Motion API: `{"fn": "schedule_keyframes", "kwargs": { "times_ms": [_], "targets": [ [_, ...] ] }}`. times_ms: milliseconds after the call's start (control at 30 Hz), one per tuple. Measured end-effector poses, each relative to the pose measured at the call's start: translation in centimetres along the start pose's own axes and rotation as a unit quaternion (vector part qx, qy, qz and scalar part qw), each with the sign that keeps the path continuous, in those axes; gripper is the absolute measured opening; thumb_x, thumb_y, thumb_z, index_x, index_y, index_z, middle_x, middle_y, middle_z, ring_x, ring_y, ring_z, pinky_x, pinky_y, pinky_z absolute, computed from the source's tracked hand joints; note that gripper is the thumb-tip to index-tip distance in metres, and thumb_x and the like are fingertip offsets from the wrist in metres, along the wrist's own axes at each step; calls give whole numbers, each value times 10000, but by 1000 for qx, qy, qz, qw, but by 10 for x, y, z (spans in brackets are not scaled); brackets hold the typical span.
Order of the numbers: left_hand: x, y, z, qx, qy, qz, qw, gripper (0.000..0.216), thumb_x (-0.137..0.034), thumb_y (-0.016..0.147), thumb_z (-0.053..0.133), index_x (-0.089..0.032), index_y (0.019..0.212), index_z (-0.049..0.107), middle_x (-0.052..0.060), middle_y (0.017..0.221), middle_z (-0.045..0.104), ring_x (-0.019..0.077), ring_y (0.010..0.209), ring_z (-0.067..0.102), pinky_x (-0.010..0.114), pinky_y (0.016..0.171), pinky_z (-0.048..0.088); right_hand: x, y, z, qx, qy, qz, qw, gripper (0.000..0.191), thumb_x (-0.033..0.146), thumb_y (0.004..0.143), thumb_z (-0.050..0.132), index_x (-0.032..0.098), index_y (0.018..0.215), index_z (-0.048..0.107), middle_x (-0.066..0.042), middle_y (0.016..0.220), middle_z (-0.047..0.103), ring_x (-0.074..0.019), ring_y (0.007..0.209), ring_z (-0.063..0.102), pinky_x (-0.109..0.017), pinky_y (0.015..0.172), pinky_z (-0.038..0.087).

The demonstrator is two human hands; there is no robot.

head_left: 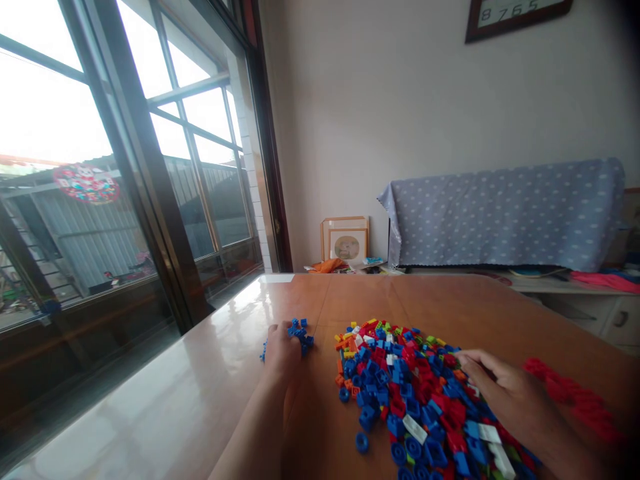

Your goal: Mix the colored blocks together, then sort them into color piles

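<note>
My left hand point(283, 348) rests at a small cluster of blue toy building bricks point(301, 333) on the left part of the table. Its back faces me and hides most of the fingers, so whether they grip a brick cannot be seen. A large mixed heap of toy building bricks point(400, 387) in blue, red, white, orange, yellow and green spreads across the middle. At the heap's right edge is my right hand point(493, 380), thumb and fingers drawn together beside red and blue bricks. What lies between those fingertips is hidden.
A row of red bricks point(573, 397) lies right of my right hand, on the glossy brown table point(240, 373). Behind stand framed pictures point(347, 243) and a long shape under a dotted grey-blue cloth point(500, 217). Glass doors point(165, 167) border the left side.
</note>
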State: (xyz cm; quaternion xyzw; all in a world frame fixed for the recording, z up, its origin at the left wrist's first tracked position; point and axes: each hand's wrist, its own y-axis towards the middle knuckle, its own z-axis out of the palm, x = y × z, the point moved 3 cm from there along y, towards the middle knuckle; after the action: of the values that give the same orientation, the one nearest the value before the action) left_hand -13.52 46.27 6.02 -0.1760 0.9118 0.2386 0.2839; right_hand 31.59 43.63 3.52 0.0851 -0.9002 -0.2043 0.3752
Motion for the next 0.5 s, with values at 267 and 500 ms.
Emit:
{"fn": "schedule_keyframes", "kwargs": {
  "times_ms": [267,500],
  "targets": [
    [-45,-24,10,34,-21,122,992,270,-202,920,521,-211,1165,634,78,1191,640,203,1075,633,296,937,468,9,3,-5,-5,2,-6,1000,383,570,936,486,273,1015,714,-19,1016,776,-243,976,716,-290,824,550],
    [-94,-68,16,163,-70,299,938,341,-356,955,553,-243,1266,638,90,1236,668,261,1182,599,376,1019,465,17,3,-5,5,12,-26,1000,426,528,942,503,272,1238,670,-59,1240,720,-256,1128,681,-373,969,558]
  ]
}}
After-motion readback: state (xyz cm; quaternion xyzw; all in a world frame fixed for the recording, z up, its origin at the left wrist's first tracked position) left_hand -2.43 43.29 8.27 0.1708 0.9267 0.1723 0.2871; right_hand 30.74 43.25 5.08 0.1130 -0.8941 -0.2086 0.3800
